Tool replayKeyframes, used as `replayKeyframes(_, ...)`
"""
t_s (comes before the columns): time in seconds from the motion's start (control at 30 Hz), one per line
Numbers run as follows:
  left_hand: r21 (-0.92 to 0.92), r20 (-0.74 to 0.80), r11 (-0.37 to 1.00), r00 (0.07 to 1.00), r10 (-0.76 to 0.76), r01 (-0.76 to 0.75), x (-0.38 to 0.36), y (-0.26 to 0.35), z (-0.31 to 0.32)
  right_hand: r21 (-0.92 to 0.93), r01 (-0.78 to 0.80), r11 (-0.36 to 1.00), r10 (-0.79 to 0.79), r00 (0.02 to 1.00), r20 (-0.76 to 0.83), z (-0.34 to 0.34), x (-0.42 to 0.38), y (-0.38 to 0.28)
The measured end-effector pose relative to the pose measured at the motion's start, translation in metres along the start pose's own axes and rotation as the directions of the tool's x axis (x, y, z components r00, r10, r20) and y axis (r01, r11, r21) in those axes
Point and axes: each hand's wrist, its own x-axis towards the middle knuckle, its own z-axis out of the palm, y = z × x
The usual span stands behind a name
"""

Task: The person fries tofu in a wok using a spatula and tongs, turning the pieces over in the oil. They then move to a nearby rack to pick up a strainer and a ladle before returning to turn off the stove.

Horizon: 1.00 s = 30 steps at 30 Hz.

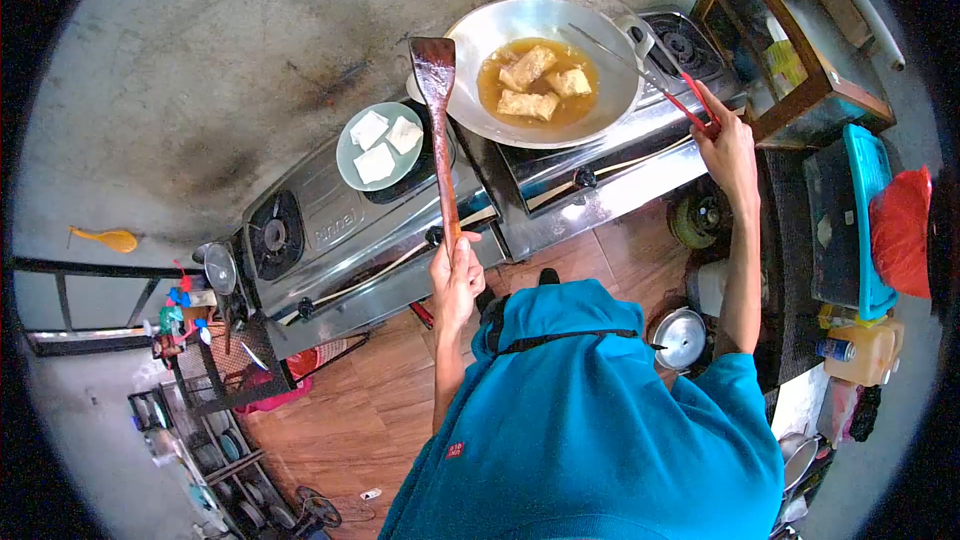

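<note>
My left hand is closed around the handle of a dark wooden spatula, whose flat blade points up and away from me. In my right hand is a pair of red-handled metal tongs, with the arms spread apart over the right side of the wok. The large metal wok sits on the stove and holds brownish oil with three golden fried pieces, which look like tofu. Left of the spatula, a pale green plate carries three white blocks, also like tofu.
The plate stands on a steel gas stove with a bare burner at its left. A wood-framed glass cabinet is at the right, above a turquoise-lidded box. A lidded pot is low at my right.
</note>
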Motion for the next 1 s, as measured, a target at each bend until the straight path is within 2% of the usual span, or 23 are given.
replayKeyframes(0.1,0.004,0.002,1.0,1.0,-0.002,0.002,-0.003,-0.002,0.005,-0.069,0.067,0.995,-0.065,0.997,0.033,0.004,0.006,0.004)
replayKeyframes(0.2,0.022,0.007,1.0,1.0,0.003,-0.003,-0.004,-0.006,0.004,-0.106,0.028,0.994,-0.017,0.994,0.107,0.005,0.014,-0.001)
replayKeyframes(0.4,-0.014,-0.002,1.0,1.0,0.007,-0.007,-0.011,-0.011,-0.003,-0.11,0.171,0.979,-0.16,0.982,0.1,0.005,0.019,-0.004)
replayKeyframes(0.53,-0.037,-0.025,0.999,1.0,0.019,-0.02,-0.012,-0.011,-0.004,-0.097,0.185,0.978,-0.177,0.981,0.085,0.001,0.015,-0.011)
replayKeyframes(0.6,-0.025,-0.038,1.0,0.999,0.016,-0.017,-0.012,-0.01,-0.004,-0.053,0.058,0.997,-0.053,0.994,0.096,0.0,0.011,-0.017)
replayKeyframes(0.67,-0.035,-0.024,0.999,1.0,0.01,-0.01,-0.008,-0.009,-0.005,-0.021,0.108,0.994,-0.107,0.993,0.051,0.007,0.006,-0.013)
replayKeyframes(0.8,-0.042,0.023,0.999,0.999,-0.033,0.034,0.005,0.001,-0.004,-0.058,0.077,0.995,-0.073,0.995,0.072,0.016,0.0,-0.011)
replayKeyframes(0.87,-0.043,0.015,0.998,0.999,-0.042,0.043,0.011,0.006,-0.002,-0.014,0.022,1.0,-0.021,0.998,0.06,0.019,-0.008,-0.017)
replayKeyframes(0.9,-0.023,0.037,0.999,0.999,-0.026,0.027,0.014,0.008,-0.002,0.037,0.047,0.998,-0.048,0.998,0.033,0.023,-0.011,-0.012)
replayKeyframes(1.0,0.01,0.061,1.0,0.998,-0.016,0.016,0.019,0.013,-0.003,0.001,0.074,0.997,-0.074,0.997,-0.015,0.035,-0.021,-0.006)
